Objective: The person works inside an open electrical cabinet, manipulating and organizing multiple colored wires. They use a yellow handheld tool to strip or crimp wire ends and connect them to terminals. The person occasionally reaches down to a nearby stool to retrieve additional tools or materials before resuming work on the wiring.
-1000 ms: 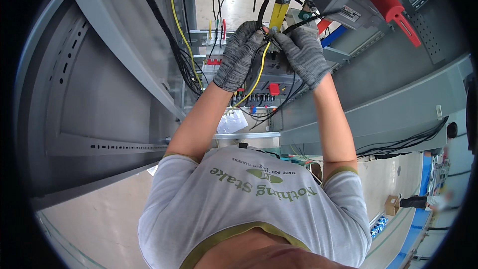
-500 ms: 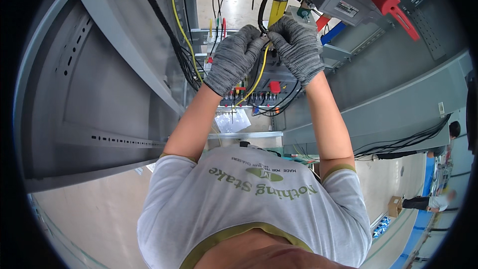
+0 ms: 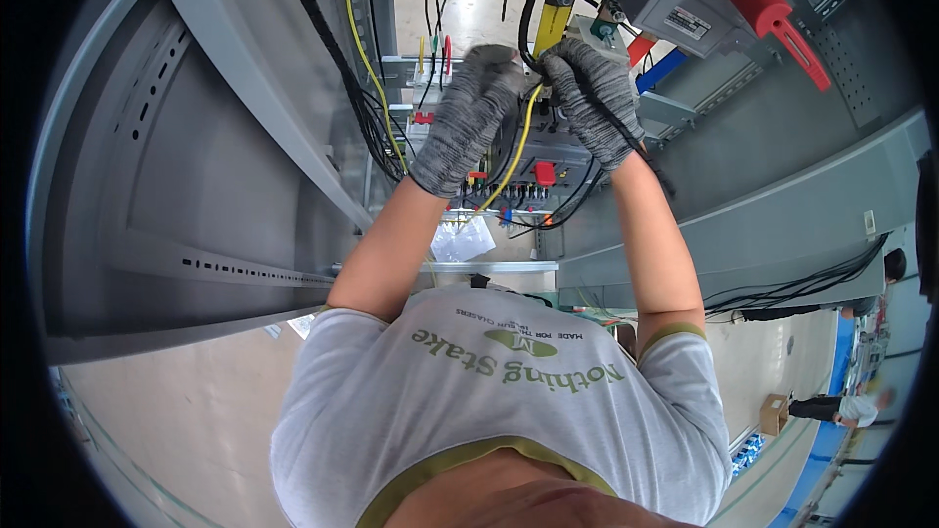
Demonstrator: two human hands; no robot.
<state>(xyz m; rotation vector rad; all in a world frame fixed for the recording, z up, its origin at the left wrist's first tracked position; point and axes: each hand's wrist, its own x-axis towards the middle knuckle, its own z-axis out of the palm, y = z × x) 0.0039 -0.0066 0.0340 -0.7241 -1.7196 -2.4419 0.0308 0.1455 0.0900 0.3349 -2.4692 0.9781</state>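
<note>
Both my hands wear grey knitted gloves and work at a black cable bundle [image 3: 529, 15] that hangs from the top of the cabinet frame. My right hand [image 3: 594, 103] is closed around the bundle's lower end, beside a yellow busbar [image 3: 552, 27]. Across the back of that glove lies a loose black strand [image 3: 611, 117], its end blurred. My left hand [image 3: 468, 122] is just left of the bundle, fingers curled and slightly smeared; what they hold is hidden. Between the hands a yellow wire [image 3: 529, 122] runs down toward a terminal row [image 3: 509, 192].
Grey cabinet walls [image 3: 205, 176] enclose the work on both sides. A red handle [image 3: 773, 15] juts out at upper right on a grey switch unit [image 3: 675, 0]. More black cables [image 3: 367, 127] run down on the left. Far right, a person [image 3: 861, 409] stands by a cardboard box [image 3: 774, 414].
My left hand has drawn slightly away from the right one, opening a gap between them. A black strand now lies across my right glove. The view has shifted a little.
</note>
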